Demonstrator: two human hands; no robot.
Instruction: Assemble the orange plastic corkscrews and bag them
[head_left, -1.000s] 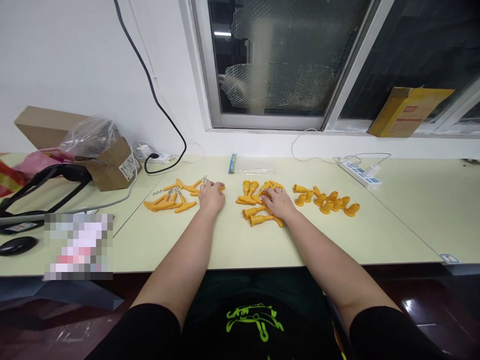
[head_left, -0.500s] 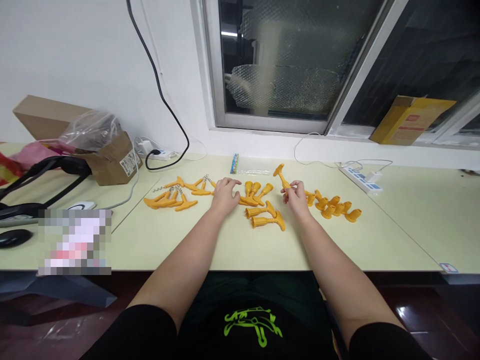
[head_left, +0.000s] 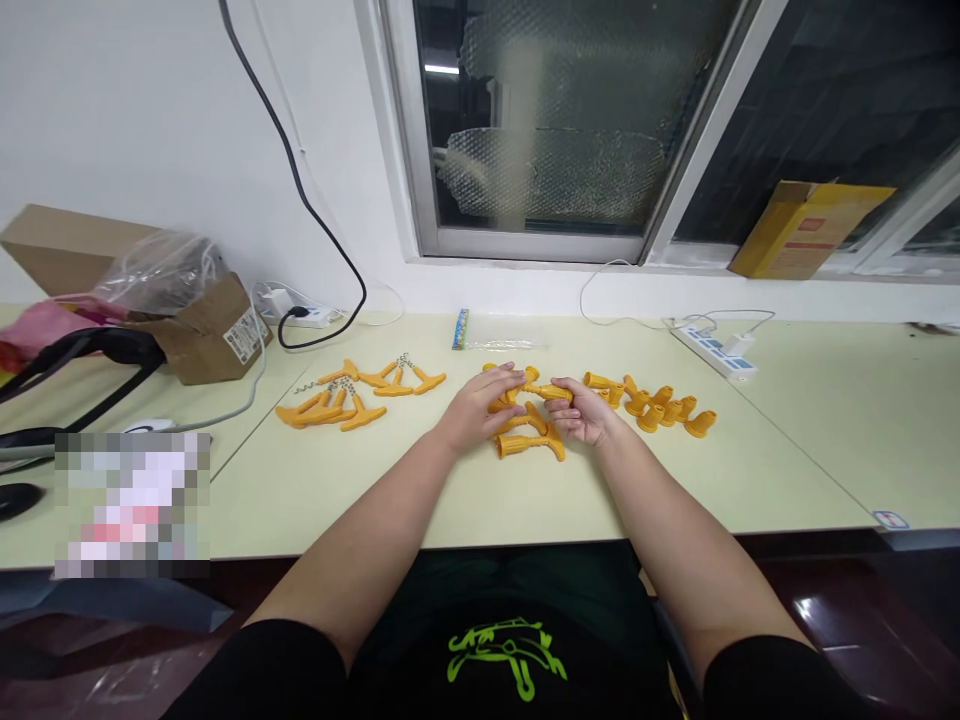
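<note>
Head view: right hand [head_left: 589, 413] pinched narrow on a yellow handle [head_left: 547, 392], held at 12 o'clock over the pile; left hand [head_left: 476, 408] lay against its other end, grip unclear. Corkscrews [head_left: 360, 400] sat at 9 o'clock, yellow sleeves [head_left: 660, 408] at 3 o'clock.

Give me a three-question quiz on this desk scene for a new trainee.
1. Multiple choice: what does the right hand hold?
A. A cardboard box
B. An orange plastic piece
C. A computer mouse

2. True or false: the yellow cardboard box sits on the desk beside the power strip.

3. Fill in the blank: the T-shaped orange handles lie to the ____ of the left hand.

Key: 1. B; 2. false; 3. left
</note>
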